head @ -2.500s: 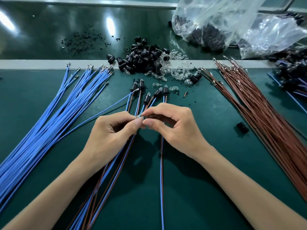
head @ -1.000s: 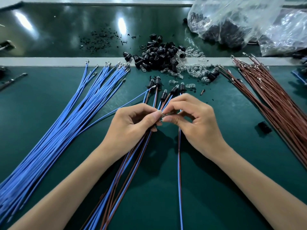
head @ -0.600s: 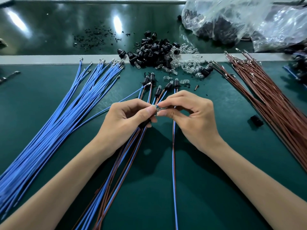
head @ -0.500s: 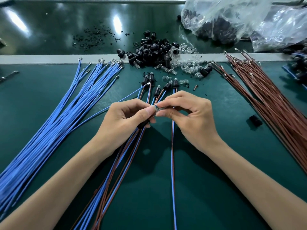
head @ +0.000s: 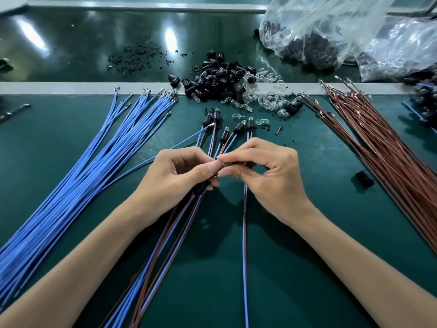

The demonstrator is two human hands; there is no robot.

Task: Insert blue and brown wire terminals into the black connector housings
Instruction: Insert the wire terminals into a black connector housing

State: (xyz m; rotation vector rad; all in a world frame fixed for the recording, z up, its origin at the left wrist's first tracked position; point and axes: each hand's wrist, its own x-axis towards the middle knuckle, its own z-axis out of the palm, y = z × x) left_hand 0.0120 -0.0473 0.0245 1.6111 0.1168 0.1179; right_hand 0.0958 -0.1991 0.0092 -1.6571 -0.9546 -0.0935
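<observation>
My left hand [head: 175,178] grips a black connector housing [head: 201,188]; its blue and brown wires [head: 182,223] trail down toward me. My right hand [head: 269,178] meets it fingertip to fingertip and pinches a small shiny part [head: 221,165] at the housing's upper end; what the part is cannot be told. Loose blue wires [head: 94,166] fan out on the left. Brown wires [head: 390,159] lie on the right. A pile of black housings [head: 220,82] sits at the back middle.
Several finished wire pairs with housings [head: 236,129] lie just beyond my hands, and one pair [head: 245,245] runs under my right hand. Clear bulbs [head: 272,100] lie beside the pile, a single black housing [head: 365,179] to the right. Plastic bags [head: 331,31] fill the back right.
Both hands stay together at the same spot over the mat, still pinching the same small piece. The view has shifted only slightly.
</observation>
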